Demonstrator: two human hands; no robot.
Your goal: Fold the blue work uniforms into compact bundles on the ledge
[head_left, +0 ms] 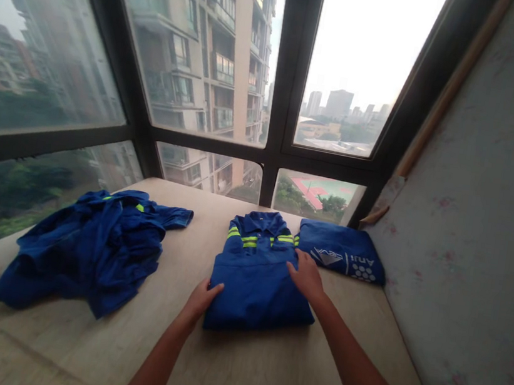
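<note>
A blue garment with yellow-green stripes lies folded in the middle, its collar toward the window. My left hand is at its left edge, the thumb on top of the cloth and the other fingers largely hidden. On the garment's upper right side rests my right hand, fingers spread over the cloth. Just beyond that hand is a folded blue garment with white printing. A crumpled blue garment with small yellow-green patches spreads out at the left.
The garments lie on a pale wooden surface. Dark-framed windows rise along its far and left sides. A wall with faint floral wallpaper borders the right side.
</note>
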